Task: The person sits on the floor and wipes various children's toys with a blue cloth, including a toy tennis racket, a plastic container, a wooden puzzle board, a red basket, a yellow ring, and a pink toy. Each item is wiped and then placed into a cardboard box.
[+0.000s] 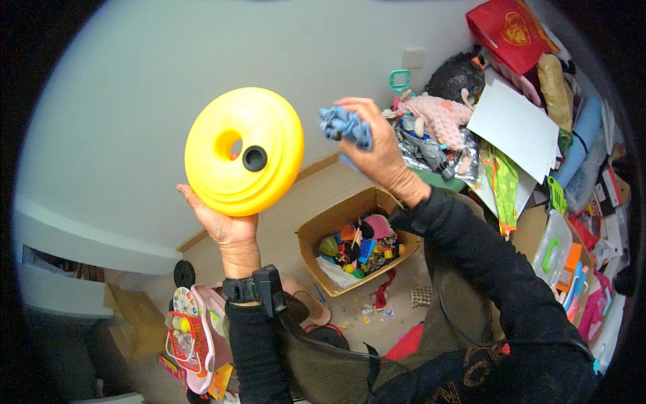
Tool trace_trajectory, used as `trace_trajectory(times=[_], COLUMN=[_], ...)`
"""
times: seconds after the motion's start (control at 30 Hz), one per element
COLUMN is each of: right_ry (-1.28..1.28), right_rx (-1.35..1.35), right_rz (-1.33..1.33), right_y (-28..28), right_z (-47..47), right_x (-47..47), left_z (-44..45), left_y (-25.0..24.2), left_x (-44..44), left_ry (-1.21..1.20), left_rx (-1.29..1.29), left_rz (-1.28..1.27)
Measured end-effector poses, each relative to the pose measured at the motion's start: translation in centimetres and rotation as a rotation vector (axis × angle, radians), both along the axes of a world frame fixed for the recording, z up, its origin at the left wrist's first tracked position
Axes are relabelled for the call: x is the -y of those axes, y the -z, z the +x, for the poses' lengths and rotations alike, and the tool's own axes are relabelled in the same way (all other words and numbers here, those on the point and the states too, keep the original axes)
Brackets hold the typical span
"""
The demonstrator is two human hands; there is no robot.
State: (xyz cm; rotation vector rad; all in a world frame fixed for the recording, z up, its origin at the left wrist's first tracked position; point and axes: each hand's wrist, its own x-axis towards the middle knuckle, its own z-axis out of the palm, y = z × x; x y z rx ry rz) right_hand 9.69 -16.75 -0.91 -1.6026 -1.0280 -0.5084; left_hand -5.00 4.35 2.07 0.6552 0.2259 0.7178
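Observation:
A yellow ring-shaped plastic object (207,151) with a center hole and a black round cap (255,158) is raised before me, its face tilted toward the camera. My left hand (229,224) supports it from below and behind, where most of the fingers are hidden. To its right, my right hand (376,136) grips a crumpled blue cloth (348,126), a little apart from the yellow ring. Below both hands, on the floor, stands a cardboard box (323,283) holding a jumble of small toys (366,250).
Piled bags, a pink plush cloth (436,118) and white boards (515,129) crowd the right. A pink toy cart (214,323) with a red basket (189,338) stands lower left. Small scraps and a red cloth (384,290) lie on the floor. A white wall (151,101) rises ahead.

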Motion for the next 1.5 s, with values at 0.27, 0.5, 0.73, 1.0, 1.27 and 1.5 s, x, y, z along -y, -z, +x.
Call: trace_trajectory(times=[0.27, 0.5, 0.73, 1.0, 1.27, 1.5], right_ry=[-0.731, -0.713, -0.738, -0.613, -0.381, -0.287], right_rx=[-1.002, -1.176, -1.235, -1.046, -0.722, -0.741], right_rz=[-0.060, 0.045, 0.206, 0.142, -0.001, -0.010], right_y=[0.2, 1.0, 0.0, -1.5, -0.3, 1.4], right_z=[-0.9, -3.3, -2.8, -2.0, -1.4, -1.0], right_x=[-0.2, -1.9, -0.5, 0.4, -0.3, -1.0], left_z=[-0.5, 0.3, 0.4, -0.4, -0.4, -0.3], left_y=[1.4, 2.2, 3.2, 1.3, 0.7, 1.3], left_x=[0.3, 2.2, 3.4, 2.6, 3.0, 3.9], left_ry=[0.150, 0.137, 0.297, 0.140, -0.029, -0.044], left_rx=[0.120, 0.148, 0.104, -0.159, -0.260, -0.290], left_rz=[0.030, 0.032, 0.097, 0.544, 0.672, 0.716])
